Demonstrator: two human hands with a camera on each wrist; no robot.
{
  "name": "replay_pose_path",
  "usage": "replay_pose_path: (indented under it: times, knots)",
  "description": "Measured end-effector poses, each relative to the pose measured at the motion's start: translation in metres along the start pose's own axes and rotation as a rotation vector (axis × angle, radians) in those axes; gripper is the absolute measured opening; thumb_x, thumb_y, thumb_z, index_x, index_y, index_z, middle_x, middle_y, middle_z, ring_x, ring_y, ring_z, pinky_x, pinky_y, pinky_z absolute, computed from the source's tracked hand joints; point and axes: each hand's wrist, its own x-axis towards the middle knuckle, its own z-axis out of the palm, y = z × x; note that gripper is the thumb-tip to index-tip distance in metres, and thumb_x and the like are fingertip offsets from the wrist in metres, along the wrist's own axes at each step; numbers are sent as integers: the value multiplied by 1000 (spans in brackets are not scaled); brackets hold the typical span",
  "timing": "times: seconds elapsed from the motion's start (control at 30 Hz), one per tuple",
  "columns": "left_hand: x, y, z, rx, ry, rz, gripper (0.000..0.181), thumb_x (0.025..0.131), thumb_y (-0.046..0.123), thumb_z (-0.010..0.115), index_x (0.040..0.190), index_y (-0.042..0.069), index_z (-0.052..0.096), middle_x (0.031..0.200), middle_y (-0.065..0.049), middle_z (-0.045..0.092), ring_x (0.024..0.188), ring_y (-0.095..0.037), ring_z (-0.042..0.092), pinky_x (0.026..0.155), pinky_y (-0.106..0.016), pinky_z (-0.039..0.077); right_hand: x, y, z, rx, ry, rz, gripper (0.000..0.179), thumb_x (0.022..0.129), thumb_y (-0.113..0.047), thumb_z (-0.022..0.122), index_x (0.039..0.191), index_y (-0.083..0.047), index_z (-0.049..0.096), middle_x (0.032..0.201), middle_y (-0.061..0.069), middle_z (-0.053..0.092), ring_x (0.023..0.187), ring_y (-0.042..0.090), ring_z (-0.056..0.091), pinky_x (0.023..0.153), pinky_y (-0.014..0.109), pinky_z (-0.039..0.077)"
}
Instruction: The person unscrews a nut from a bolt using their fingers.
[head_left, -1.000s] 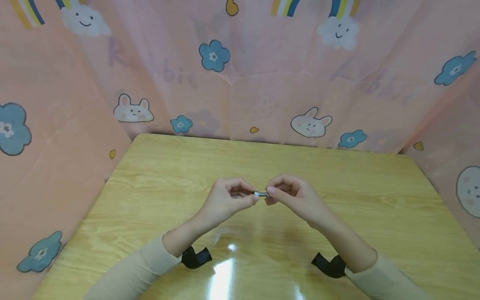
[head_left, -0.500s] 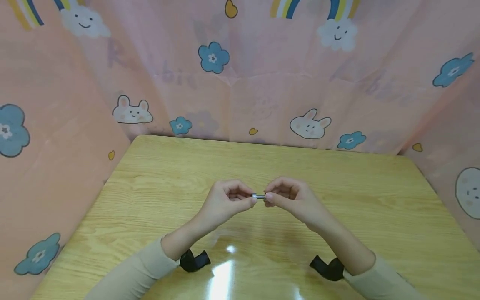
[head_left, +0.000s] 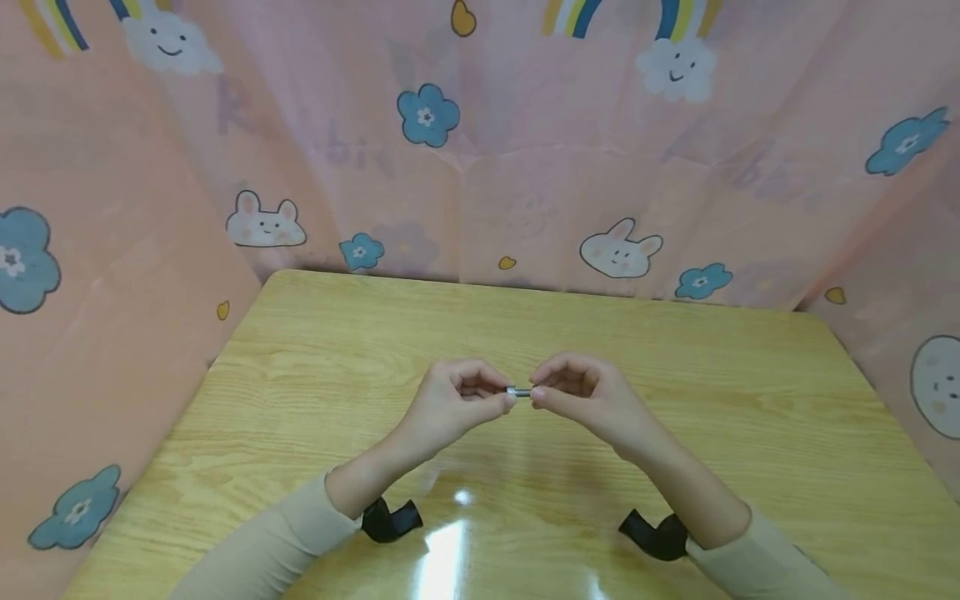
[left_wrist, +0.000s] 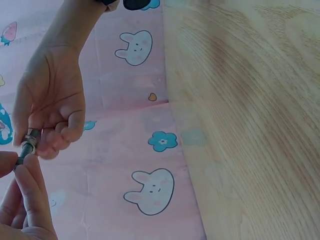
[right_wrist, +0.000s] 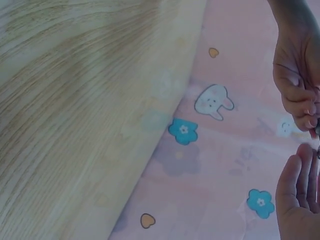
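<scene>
A small silver bolt (head_left: 521,392) is held level between the two hands above the table. My left hand (head_left: 450,404) pinches its thicker left end between thumb and fingers. At the other end, my right hand (head_left: 588,400) pinches what looks like a nut (left_wrist: 31,138), ring-shaped and metallic, with thumb and index finger. Bare thread of the bolt (left_wrist: 25,150) shows between the fingertips in the left wrist view. In the right wrist view only a sliver of metal shows at the right edge, and fingers hide most of it.
A wood-grain table (head_left: 337,333) lies beneath both hands. Behind it and at both sides hangs a pink cloth (head_left: 510,183) printed with rabbits, flowers and clouds. Black straps (head_left: 390,521) sit at the wrists, below beige sleeves (head_left: 285,533).
Both hands stay nearly in place with the bolt between them. The right fingertips shift slightly at the bolt's right end; the whole head view drifts a few pixels.
</scene>
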Motion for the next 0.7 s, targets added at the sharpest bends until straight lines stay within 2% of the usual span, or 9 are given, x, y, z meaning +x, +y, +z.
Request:
replay_pose_path:
  times: [0.1,0.17,0.33,0.4,0.53,0.63,0.7]
  knots:
    - [1,-1,0,0,2,-3,12,85,6,66,94,-2,67,88,-10,66,74,-20,65,68,-29,55,0,0,-2,-30,-2,-36,32,81,-2,70,110,1,56,100,14,59,90,21,62,79,31,53]
    - [1,-1,-1,1,1,-3,13,84,6,67,94,-2,67,88,-11,66,74,-19,65,68,-29,55,0,0,-3,-44,-10,-45,34,82,-2,69,113,0,55,101,15,59,91,21,62,80,32,53]
    - [2,1,-1,17,2,-3,12,85,7,67,94,0,68,88,-9,66,76,-23,65,68,-30,55,2,-3,-3,-27,-24,12,22,92,-9,58,109,5,56,90,15,64,80,20,65,76,34,54]
    - [2,1,-2,19,2,-4,12,85,7,67,94,1,68,88,-9,66,76,-23,65,68,-30,55,3,-3,-3,-18,-19,31,22,90,-8,61,107,5,57,92,14,63,81,20,65,75,33,54]
    - [2,-1,-3,18,-1,-5,13,85,7,67,95,0,68,88,-10,65,76,-22,64,68,-29,55,3,-1,-3,-27,-19,-2,32,82,-2,70,109,4,56,101,17,59,91,20,62,81,30,52]
    - [1,-2,-4,14,1,-7,12,85,7,67,94,0,68,88,-9,66,75,-19,64,68,-30,55,3,0,-2,-29,-13,1,29,85,-5,67,109,4,56,100,17,60,90,20,63,81,30,52]
    - [-1,-3,-3,6,-1,-13,12,85,7,66,94,0,68,88,-9,66,74,-19,64,68,-29,55,2,2,0,-4,-16,36,24,89,-9,62,107,6,56,95,16,63,84,21,65,78,33,54]
